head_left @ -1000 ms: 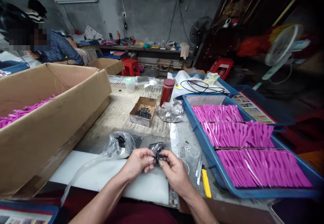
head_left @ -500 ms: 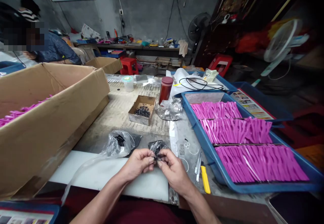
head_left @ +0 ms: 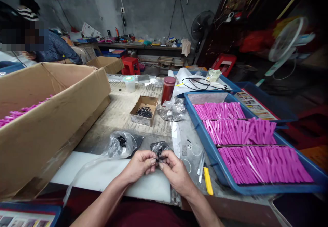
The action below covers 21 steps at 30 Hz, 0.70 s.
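My left hand (head_left: 142, 164) and my right hand (head_left: 173, 168) meet above the front edge of a white foam sheet (head_left: 110, 174). Both are closed in a pinch, fingertips almost touching. Something small and dark shows between them, too small to name. Just behind the fingertips lies a small clear plastic bag (head_left: 160, 147) with black bits in it. To the left, a larger open plastic bag (head_left: 120, 145) holds black pieces. Farther back stands a little cardboard box (head_left: 141, 119) of small black parts.
A blue crate (head_left: 205, 134) of pink plastic pieces (head_left: 263, 165) stands at right. Beside it lie a yellow-handled tool (head_left: 207, 182) and white elastic loops (head_left: 194, 149). A big cardboard box (head_left: 58, 117) borders the left; a red-brown canister (head_left: 168, 92) stands behind. A person (head_left: 57, 47) sits far left.
Both hands stay together at the same spot, with only slight finger movement. The view has shifted very slightly; the objects on the table have not moved.
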{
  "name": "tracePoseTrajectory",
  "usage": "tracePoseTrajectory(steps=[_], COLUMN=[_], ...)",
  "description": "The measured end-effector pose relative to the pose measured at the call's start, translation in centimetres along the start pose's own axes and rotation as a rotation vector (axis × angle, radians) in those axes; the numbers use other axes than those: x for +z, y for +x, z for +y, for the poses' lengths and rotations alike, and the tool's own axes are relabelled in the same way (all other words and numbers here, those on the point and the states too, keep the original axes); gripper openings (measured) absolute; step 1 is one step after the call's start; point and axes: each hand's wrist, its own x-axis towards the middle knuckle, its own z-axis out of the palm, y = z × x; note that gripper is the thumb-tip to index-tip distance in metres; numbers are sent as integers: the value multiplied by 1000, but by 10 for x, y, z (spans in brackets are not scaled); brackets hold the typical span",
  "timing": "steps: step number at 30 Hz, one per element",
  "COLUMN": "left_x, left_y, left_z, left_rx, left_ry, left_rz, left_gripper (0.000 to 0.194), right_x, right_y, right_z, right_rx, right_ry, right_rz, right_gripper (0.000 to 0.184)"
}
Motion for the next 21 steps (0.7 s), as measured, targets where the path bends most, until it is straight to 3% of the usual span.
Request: tracePoseTrajectory(steps=[9,21], left_x=[3,6], left_y=[-1,-2], left_z=[-1,4], left_rx=[11,-18], left_ry=[-83,45], left_rz=[-26,13], left_gripper=[19,16], right_x=[0,-3], right_y=[3,6], right_z=[-5,-6], right_rx=[92,142], right_ry=[285,307], right_rz=[-58,-91], right_gripper=[11,13])
